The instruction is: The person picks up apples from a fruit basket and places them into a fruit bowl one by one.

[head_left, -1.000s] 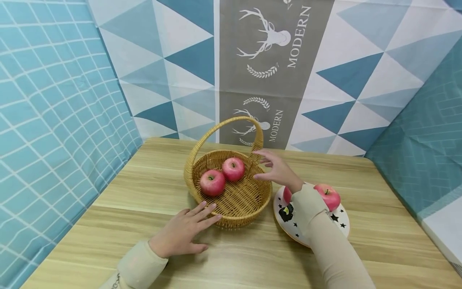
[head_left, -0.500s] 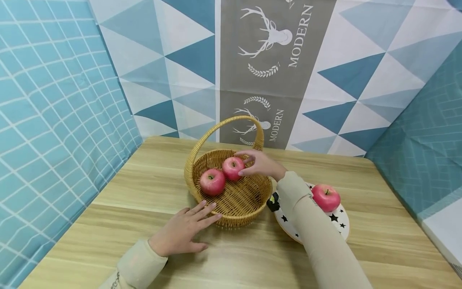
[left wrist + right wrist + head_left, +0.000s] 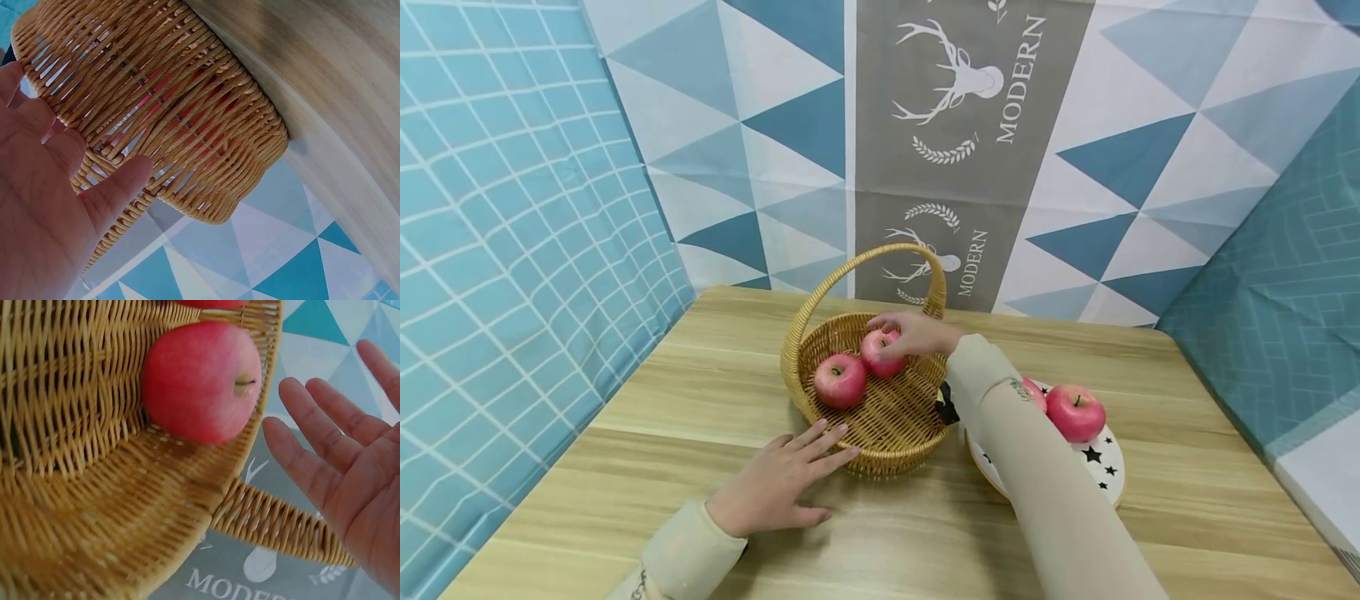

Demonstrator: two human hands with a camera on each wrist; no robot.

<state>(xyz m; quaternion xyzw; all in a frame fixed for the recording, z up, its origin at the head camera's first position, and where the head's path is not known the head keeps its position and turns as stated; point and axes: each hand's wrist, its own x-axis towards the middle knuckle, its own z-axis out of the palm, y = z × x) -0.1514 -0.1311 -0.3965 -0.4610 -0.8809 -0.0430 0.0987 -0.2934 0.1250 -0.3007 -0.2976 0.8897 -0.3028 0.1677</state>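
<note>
A wicker basket [image 3: 902,425] with a tall arched handle holds two red apples. My right hand [image 3: 917,335] is over the back apple [image 3: 877,360], partly covering it in the head view. In the right wrist view that apple [image 3: 200,381] sits inside the basket wall, and my right hand [image 3: 350,450] is apart from it, fingers spread. The front apple [image 3: 840,382] lies beside it to the left. My left hand [image 3: 778,483] has its fingers extended at the basket's front rim. From the left wrist, the hand [image 3: 50,181] appears against the woven side [image 3: 169,106].
On the right, a white plate [image 3: 1108,450] with black stars bears an apple [image 3: 1077,413] and another apple [image 3: 1034,392] mostly hidden by my right sleeve [image 3: 1045,475]. All of it stands on a wooden table [image 3: 925,542]. Patterned cloth [image 3: 790,167] rises behind.
My right hand has moved left, from the basket's right rim to above the back apple. My left hand stays at the front rim, and both apples remain in the basket.
</note>
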